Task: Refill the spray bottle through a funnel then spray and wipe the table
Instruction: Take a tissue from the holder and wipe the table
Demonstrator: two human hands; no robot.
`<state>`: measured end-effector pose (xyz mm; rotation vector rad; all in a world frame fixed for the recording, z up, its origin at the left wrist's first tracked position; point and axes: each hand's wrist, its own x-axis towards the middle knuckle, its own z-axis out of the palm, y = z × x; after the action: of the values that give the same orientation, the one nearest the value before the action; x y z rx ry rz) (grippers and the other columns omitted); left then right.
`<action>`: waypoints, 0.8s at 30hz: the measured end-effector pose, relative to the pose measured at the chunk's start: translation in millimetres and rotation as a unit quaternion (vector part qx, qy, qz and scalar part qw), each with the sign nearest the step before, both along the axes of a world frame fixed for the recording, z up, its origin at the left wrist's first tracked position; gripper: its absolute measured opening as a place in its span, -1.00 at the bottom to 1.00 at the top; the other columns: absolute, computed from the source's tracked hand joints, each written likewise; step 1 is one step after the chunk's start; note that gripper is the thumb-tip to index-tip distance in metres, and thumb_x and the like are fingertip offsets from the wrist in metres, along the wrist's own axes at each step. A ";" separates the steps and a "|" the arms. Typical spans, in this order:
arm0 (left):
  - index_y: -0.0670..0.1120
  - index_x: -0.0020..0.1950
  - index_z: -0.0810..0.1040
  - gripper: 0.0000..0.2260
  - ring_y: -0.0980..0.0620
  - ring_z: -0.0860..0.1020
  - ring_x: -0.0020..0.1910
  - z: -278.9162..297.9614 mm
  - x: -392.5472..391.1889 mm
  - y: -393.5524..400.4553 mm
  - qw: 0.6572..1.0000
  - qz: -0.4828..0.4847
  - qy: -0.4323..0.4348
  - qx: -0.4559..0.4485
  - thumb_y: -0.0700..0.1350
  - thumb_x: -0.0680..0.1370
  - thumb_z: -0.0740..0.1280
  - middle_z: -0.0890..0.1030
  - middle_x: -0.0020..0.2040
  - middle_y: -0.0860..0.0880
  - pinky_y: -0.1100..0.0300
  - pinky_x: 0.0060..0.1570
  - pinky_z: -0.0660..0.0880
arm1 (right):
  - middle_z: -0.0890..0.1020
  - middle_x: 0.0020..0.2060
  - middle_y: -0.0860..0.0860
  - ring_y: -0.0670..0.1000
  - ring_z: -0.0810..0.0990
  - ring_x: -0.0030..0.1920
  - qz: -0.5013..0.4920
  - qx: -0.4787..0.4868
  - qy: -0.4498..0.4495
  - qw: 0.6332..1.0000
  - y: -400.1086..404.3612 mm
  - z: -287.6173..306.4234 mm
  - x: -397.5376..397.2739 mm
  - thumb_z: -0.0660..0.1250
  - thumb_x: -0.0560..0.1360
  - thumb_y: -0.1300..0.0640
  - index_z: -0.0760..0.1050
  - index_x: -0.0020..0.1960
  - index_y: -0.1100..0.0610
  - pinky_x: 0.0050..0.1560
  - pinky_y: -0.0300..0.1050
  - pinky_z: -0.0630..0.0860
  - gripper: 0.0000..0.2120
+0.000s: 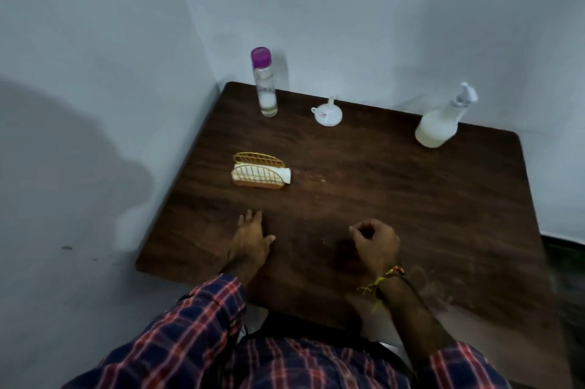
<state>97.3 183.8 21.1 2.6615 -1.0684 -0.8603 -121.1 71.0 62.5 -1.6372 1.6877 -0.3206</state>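
Head view | spray bottle part-full, seemingly milky liquid | capped bottle low | hands apart, empty

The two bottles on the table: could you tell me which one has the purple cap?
The tall, slim clear bottle at the far left corner has the purple cap. The spray bottle at the far right has a white trigger head.

Tabletop dark wood grain, matt. Spray bottle translucent plastic, white plastic head. Funnel white plastic, smooth. Tall bottle clear, glossy, purple plastic cap. Napkin holder gold metal wire, white paper inside. Sleeves checked cloth.
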 end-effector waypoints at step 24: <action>-0.17 0.47 -0.53 0.41 -0.38 -0.45 0.45 -37.8 36.9 -23.0 0.980 -0.077 0.079 0.165 0.45 0.19 0.47 -0.52 0.46 -0.29 -0.35 0.39 -0.30 | 0.71 0.03 0.01 0.03 0.64 0.10 0.083 0.024 0.027 0.996 -71.6 -26.6 196.0 0.45 0.46 0.00 0.68 0.07 0.08 0.13 -0.15 0.54 -0.76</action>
<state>134.2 160.9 -16.8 2.7311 -1.1951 -1.3645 74.9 -0.6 35.9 -1.7510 1.5726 -0.1537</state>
